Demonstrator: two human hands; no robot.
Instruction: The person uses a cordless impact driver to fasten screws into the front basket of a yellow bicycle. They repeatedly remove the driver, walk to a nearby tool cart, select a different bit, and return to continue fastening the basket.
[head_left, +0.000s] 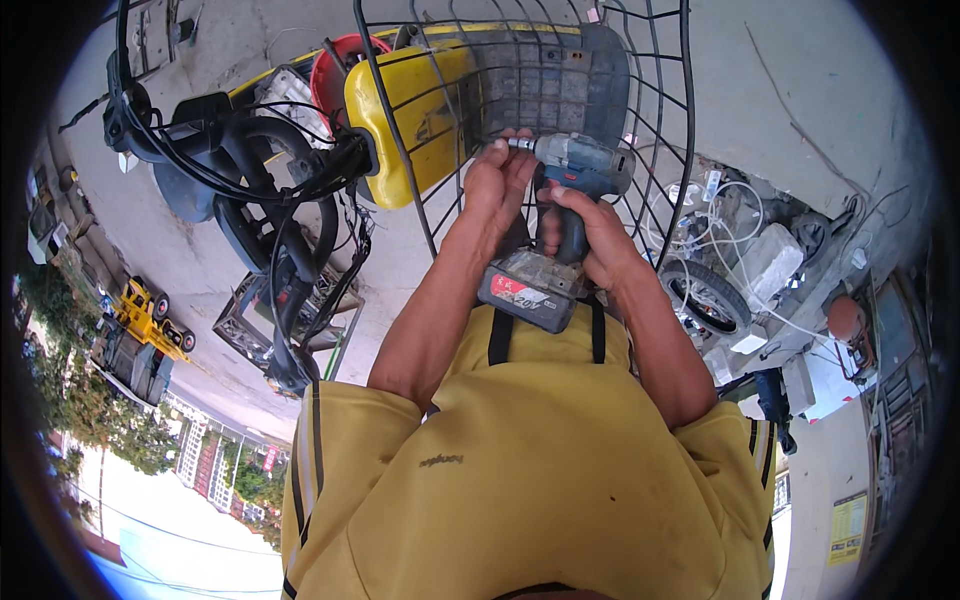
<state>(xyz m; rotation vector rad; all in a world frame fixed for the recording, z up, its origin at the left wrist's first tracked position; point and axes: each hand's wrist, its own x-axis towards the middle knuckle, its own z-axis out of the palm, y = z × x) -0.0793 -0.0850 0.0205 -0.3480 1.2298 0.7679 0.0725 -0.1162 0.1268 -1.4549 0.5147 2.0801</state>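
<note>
I watch the left hand pinching around the tip of a silver metal socket with thumb and fingertips; the blue-and-grey pistol-shaped power driver lies between both hands, nose pointing left; the right hand wraps round its dark handle, above a blocky black-and-red battery. Beyond, a rounded yellow panel borders a black wire basket; whether the driver sits inside the basket, I cannot tell; pale concrete floor stretches past the basket's right edge. The socket shines; the driver's casing looks scuffed; the basket's bars form a curved grid.
</note>
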